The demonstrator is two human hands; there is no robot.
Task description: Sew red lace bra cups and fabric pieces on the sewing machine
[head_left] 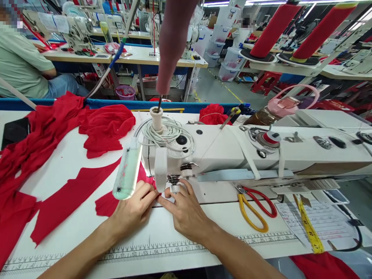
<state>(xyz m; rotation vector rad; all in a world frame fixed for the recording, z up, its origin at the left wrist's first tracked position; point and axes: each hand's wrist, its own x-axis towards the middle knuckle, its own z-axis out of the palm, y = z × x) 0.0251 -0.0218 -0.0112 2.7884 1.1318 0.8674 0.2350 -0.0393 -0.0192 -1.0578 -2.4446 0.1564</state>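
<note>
strip lights (216, 4) shine over a grey floor (212, 90), stacked plastic bins (221, 33), a worktable (138, 60) and red stool (266, 82).

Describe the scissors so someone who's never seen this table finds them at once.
Start at the long white sewing machine across the table. In front of it, the scissors lie between the right hand and a sheet of paper crossed by a yellow tape measure. Their mismatched handles set them apart: one red, the other yellow.
</note>
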